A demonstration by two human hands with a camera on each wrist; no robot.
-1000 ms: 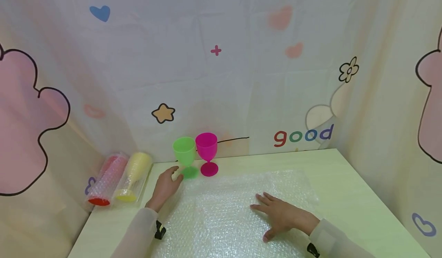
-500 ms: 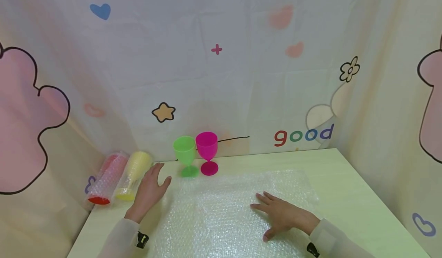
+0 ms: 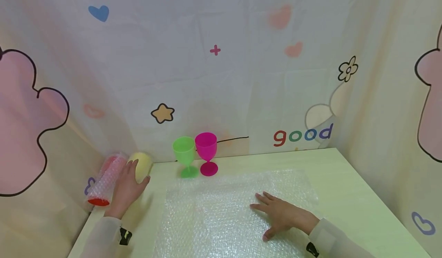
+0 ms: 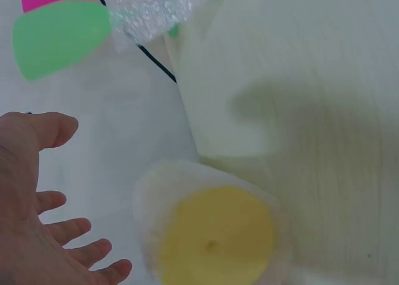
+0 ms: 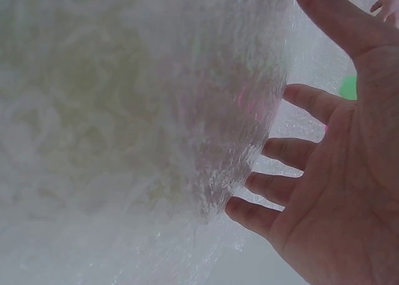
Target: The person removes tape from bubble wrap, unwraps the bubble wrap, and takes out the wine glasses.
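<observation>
My left hand (image 3: 127, 189) is over a yellow goblet (image 3: 143, 165) wrapped in clear bubble wrap, its fingers spread and hiding much of the stem and base. In the left wrist view, the goblet's round yellow base (image 4: 218, 235) lies beside those fingers, with a gap between. My right hand (image 3: 281, 214) rests with spread fingers on a sheet of bubble wrap (image 3: 214, 215). The right wrist view has its fingertips right at the sheet. A bright green goblet (image 3: 184, 150) and a magenta goblet (image 3: 206, 144) stand upright beyond the sheet.
A red goblet (image 3: 108, 177) in bubble wrap lies at the table's left edge, beside the yellow one. A printed curtain (image 3: 224, 89) rises behind the pale table (image 3: 348, 204) and along both sides.
My left hand has moved left, from beside the green goblet to over the wrapped yellow goblet. My right hand has stayed in place on the bubble wrap.
</observation>
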